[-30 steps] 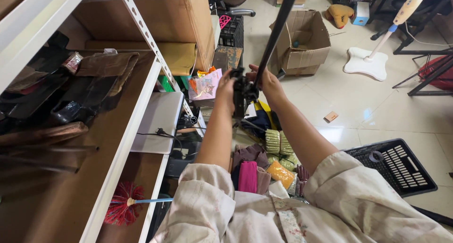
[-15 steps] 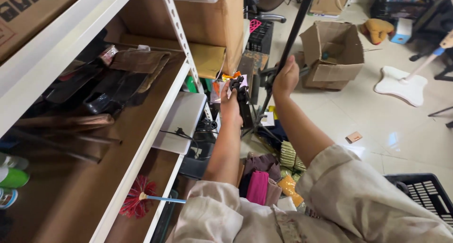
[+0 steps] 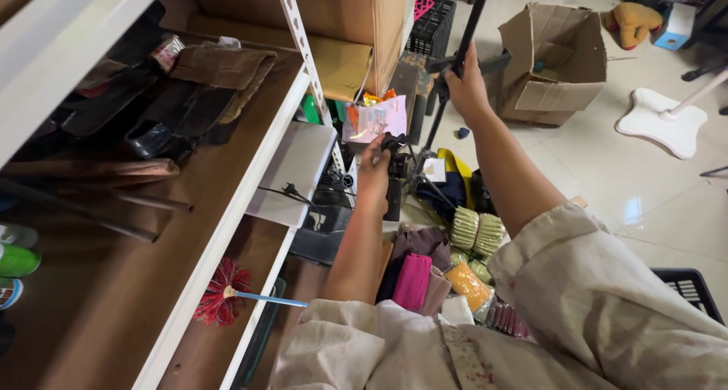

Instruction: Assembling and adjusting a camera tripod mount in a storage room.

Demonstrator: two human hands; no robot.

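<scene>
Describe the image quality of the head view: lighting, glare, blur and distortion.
Head view: soft, even daylight; a bright glare patch on the floor tiles right of the right hand; deep shadow over the dark items on the shelf; wide-angle bending of the shelf upright; left hand and black pole fairly sharp, the sleeve nearest the camera slightly soft.

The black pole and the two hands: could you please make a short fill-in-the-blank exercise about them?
1. The right hand grips the black pole, and the left hand holds its ______ end.
2. The open cardboard box stands on the ______.
3. The duster on the lower shelf has red bristles and a ______ handle.

Missing words: lower; floor; blue
</scene>
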